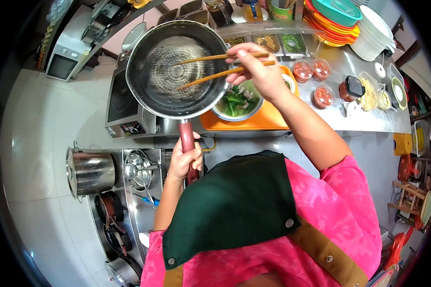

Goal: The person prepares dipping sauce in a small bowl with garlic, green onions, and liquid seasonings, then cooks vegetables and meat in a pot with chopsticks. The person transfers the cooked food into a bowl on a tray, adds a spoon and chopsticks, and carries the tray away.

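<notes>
My left hand (184, 158) is wrapped round the dark red handle of a saucepan (143, 98), which is held up above the induction cooker and counter. Inside the pan only a wet, patterned bottom shows, with perhaps a little liquid. My right hand (256, 64) grips a pair of wooden chopsticks (203, 82), their tips spread apart over the pan. Just right of the pan, a bowl (254, 109) of green leafy vegetables and bits of meat in broth sits on an orange tray (268, 123). The pan's rim hides part of the bowl's left side.
An induction cooker (124, 98) stands at left. Behind the tray are topping containers (268, 43); cups of chopped red food (323, 96) sit to the right. Stacked plates (371, 36) stand at the back right. A large steel pot (93, 170) is at lower left.
</notes>
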{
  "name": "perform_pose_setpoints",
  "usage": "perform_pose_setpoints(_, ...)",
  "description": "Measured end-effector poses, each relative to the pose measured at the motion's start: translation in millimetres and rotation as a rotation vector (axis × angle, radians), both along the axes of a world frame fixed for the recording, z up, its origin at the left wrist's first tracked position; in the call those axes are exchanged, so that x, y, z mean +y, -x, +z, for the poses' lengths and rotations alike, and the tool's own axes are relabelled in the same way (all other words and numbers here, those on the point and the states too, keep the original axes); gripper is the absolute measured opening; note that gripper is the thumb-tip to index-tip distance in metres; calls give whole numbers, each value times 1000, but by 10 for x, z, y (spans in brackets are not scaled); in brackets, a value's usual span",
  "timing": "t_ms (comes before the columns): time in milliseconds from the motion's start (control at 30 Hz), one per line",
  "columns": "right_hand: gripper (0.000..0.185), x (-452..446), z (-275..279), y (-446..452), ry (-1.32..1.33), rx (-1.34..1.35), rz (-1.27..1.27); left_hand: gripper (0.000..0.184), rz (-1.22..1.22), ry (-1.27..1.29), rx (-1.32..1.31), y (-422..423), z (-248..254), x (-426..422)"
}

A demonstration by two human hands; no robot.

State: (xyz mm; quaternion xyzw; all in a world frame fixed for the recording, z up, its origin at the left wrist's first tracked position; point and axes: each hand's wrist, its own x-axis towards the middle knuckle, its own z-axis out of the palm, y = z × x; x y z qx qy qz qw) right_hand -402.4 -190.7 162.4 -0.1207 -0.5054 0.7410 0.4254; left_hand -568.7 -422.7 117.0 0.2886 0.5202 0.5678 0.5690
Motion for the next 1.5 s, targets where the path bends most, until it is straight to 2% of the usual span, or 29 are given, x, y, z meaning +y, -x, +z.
perform_pose_setpoints(167,22,-146,72,340,-95,-13,191,37,-58,8,8,-64,72,-76)
perform_pose_setpoints(300,14,-118,181,373,-275,82,-57,36,22,3,13,-68,101,-86)
perform_pose_setpoints(333,10,-29,246,491,-693,44,-160,35,27,-19,20,-39,131,-85)
perform_pose_setpoints(367,15,22,356,581,-1110,-31,-243,35,53,7,14,-9,173,-97)
perform_pose_setpoints(433,23,18,530,853,-1410,-263,-6,37,69,-18,-40,28,287,-133)
perform_pose_setpoints(500,37,54,591,1161,-1560,-215,57,37,90,-72,-169,88,361,-196)
perform_pose_setpoints(533,45,45,633,1243,-1623,-174,-12,37,89,-110,-251,147,383,-239)
perform_pose_setpoints(567,45,45,637,1244,-1634,-175,-11,37,90,-149,-335,221,402,-279)
perform_pose_setpoints(633,43,-89,806,1033,-1326,-128,-63,38,101,-215,-430,406,432,-366)
perform_pose_setpoints(733,40,62,444,670,-1005,-208,-131,38,165,-275,-376,800,461,-446)
perform_pose_setpoints(767,37,162,288,504,-1044,-184,-268,37,187,-274,-330,957,473,-468)
perform_pose_setpoints(800,33,337,82,292,-1071,-375,-395,36,225,-256,-307,1142,463,-475)
perform_pose_setpoints(833,26,431,-45,110,-835,-436,-427,36,257,-239,-283,1335,441,-472)
perform_pose_setpoints(900,22,652,-159,-264,-491,-538,-556,34,311,-223,-260,1705,399,-418)
perform_pose_setpoints(967,21,985,-166,-534,-449,-584,-685,27,444,-146,-300,2008,365,-284)
perform_pose_setpoints(1033,21,1251,-62,-634,-470,-664,-712,22,497,-164,-305,2316,253,-136)
perform_pose_setpoints(1100,20,1499,32,-549,-457,-744,-733,18,458,-164,-283,2570,148,6)
perform_pose_setpoints(1233,23,2244,-71,-47,-485,-920,-583,17,547,-218,-427,2806,-33,317)
perform_pose_setpoints(1267,25,2783,-439,62,-678,-959,-591,19,535,-231,-502,2882,-102,384)
perform_pose_setpoints(1300,29,3072,-615,227,-637,-995,-523,22,537,-253,-568,2973,-183,403)
perform_pose_setpoints(1333,33,3089,-557,390,-677,-1106,-492,22,562,-246,-459,2962,-215,448)
perform_pose_setpoints(1367,37,3363,-742,482,-824,-1145,-496,24,583,-202,-331,2826,-136,493)
perform_pose_setpoints(1400,39,3495,-748,605,-520,-1244,-311,27,686,-181,-223,2698,-72,555)
perform_pose_setpoints(1433,33,3907,-1131,682,-651,-1304,-398,31,687,-182,-336,2824,-189,581)
perform_pose_setpoints(1467,34,4297,-1396,729,-567,-1403,-353,33,650,-211,-405,2796,-164,590)
perform_pose_setpoints(1500,30,4197,-1356,780,-711,-1230,-220,25,625,-179,-350,2687,-52,579)
